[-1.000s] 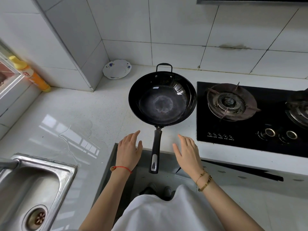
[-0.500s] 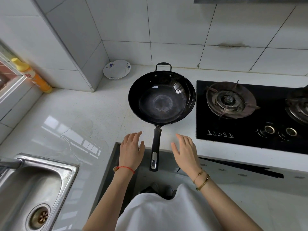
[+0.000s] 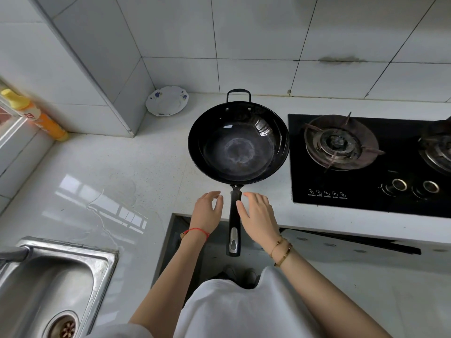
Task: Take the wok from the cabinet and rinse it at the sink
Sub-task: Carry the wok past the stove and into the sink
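A black wok [image 3: 238,142] sits upright on the white countertop [image 3: 122,172], its long black handle [image 3: 234,220] pointing toward me and overhanging the counter edge. My left hand [image 3: 207,213] hovers just left of the handle, fingers apart, holding nothing. On the other side of the handle my right hand [image 3: 258,215] is open too, its fingers very close to the handle. The steel sink [image 3: 48,289] lies at the lower left, with its drain [image 3: 64,326] visible.
A black gas hob [image 3: 366,162] with burners lies right of the wok. A small flowered plate [image 3: 167,100] leans in the back corner. An orange and yellow bottle [image 3: 34,115] stands at the far left. A cabinet door [image 3: 170,240] stands open below the counter edge.
Both hands have moved inward toward the wok handle, closing the gap on each side. The wok has not moved.
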A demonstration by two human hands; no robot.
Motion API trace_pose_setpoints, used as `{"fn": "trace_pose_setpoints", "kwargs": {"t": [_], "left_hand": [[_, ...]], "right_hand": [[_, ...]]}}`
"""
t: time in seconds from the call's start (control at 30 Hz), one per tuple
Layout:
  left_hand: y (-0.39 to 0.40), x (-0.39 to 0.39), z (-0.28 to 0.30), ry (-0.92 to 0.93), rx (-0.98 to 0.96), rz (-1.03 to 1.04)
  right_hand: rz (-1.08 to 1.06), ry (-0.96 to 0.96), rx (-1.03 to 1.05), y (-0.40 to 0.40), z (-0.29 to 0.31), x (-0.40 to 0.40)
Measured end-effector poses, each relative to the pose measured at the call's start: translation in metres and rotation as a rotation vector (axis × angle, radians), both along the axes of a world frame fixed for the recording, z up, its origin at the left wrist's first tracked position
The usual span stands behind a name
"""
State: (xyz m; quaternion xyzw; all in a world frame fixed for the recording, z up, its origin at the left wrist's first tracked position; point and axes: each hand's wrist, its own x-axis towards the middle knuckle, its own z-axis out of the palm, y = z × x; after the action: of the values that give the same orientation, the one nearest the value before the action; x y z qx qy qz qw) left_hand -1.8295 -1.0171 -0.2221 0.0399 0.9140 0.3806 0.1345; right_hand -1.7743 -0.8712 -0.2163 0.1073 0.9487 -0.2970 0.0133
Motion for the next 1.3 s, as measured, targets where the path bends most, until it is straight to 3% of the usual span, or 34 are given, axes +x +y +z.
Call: {"fn": "trace_pose_setpoints", "kwargs": {"t": [0.33, 0.6, 0.83, 1.3], "left_hand": [[0.028, -0.030, -0.015, -0.404, 0.182, -0.008], [0.031, -0.033, -0.021, -0.613, 0.359, -0.008], [0.024, -0.033, -0.017, -0.687, 0.391, -0.069], [0.029, -0.032, -0.019, -0.638, 0.481, 0.051]], "right_hand": [[-0.157, -0.150, 0.031, -0.030, -0.010, -0.017], [-0.327, -0.344, -0.315, -0.038, -0.020, -0.032], [-0.577, -0.341, -0.696, -0.049, -0.024, -0.039], [-0.608, -0.189, -0.601, -0.061, -0.031, -0.035]]}}
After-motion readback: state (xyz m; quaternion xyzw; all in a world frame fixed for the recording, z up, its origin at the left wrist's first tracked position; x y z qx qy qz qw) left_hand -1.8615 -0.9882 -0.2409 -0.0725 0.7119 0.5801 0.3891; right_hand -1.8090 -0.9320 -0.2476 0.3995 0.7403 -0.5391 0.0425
